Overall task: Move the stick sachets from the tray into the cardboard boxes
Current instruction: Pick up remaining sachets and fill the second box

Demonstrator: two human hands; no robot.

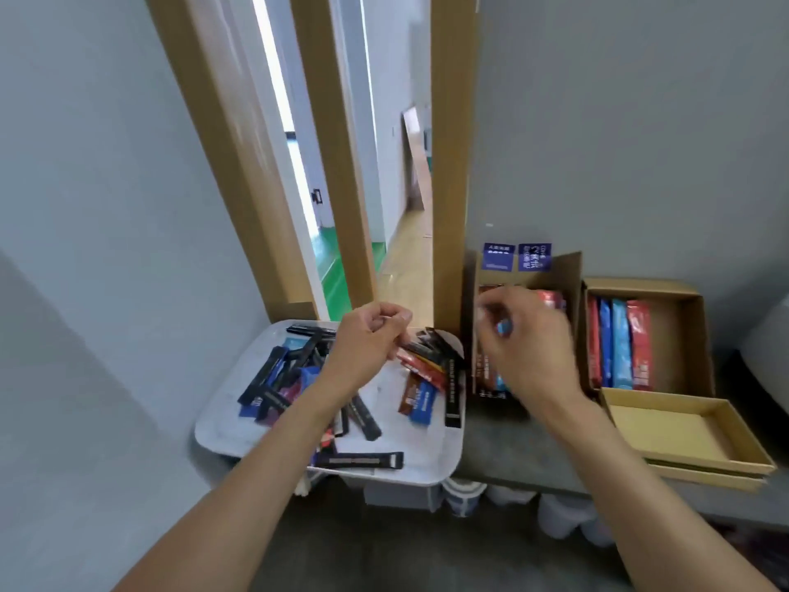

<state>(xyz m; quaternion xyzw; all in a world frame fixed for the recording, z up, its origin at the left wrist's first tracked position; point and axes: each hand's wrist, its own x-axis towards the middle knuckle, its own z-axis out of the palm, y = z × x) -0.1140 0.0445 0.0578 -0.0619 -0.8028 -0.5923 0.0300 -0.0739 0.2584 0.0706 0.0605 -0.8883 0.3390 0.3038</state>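
Hovering over the 12 o'clock part of the white rounded-square tray (412, 440), our left hand (367, 343) has its fingers curled in; we can't tell if it pinches anything. Loose stick sachets (273, 378) in black, blue & red-brown lie criss-cross on the tray, w/ one black one along the 6 o'clock rim. The tray's 3 o'clock edge meets the grey tabletop (512, 446). At 3 o'clock of the tray stands an open cardboard box w/ blue flaps (559, 275), sachets inside. Our right hand (529, 352), blurred, is above that box, pinching a blue sachet (504, 327); only its end shows. Further toward 3 o'clock, a second open cardboard box (683, 335) holds red & blue sachets (619, 343) side by side at its 9 o'clock wall. At its 6 o'clock lies a shallow brown cardboard lid (674, 433).
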